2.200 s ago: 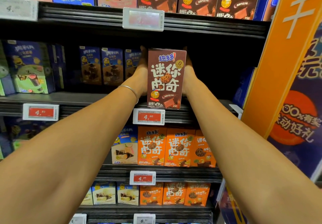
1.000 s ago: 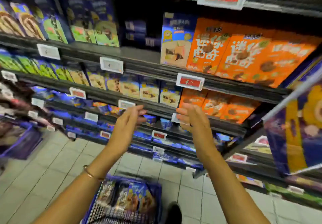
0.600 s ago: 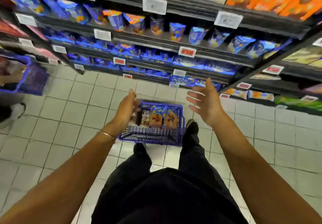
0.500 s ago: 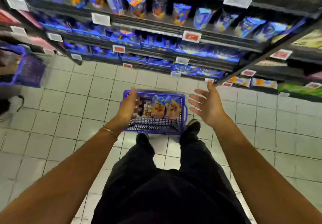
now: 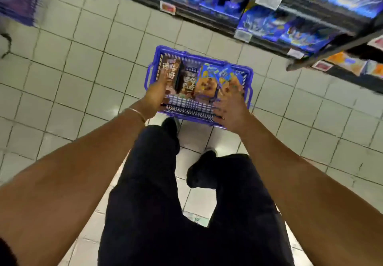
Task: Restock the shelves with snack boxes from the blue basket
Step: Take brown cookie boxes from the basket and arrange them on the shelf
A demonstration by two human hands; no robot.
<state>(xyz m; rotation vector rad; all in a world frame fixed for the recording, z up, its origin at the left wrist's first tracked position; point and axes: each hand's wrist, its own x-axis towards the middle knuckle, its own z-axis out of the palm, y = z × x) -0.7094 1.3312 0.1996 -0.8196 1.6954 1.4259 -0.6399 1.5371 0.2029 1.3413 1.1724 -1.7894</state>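
The blue basket (image 5: pixel 249 83) stands on the tiled floor in front of my feet. Several snack boxes stand upright in it: two brown boxes (image 5: pixel 189 83) on the left, and orange and blue boxes (image 5: pixel 207 82) on the right. My left hand (image 5: pixel 154 98) is at the basket's left side, its fingers flat against the leftmost brown box (image 5: pixel 171 72); no grip shows through the blur. My right hand (image 5: pixel 230 108) hovers over the near right corner with its fingers spread and nothing in it.
Low shelves (image 5: pixel 269 17) with blue packets and price tags run across the top right, close behind the basket. My dark trousers and shoes (image 5: pixel 199 174) fill the bottom middle. A purple-blue rack (image 5: pixel 16 0) is at the top left. Grey floor tiles (image 5: pixel 72 62) lie to the left.
Earlier both hands held a brown box on an upper shelf. They came away with nothing in them, the view swung down, and both hands have dropped to the basket.
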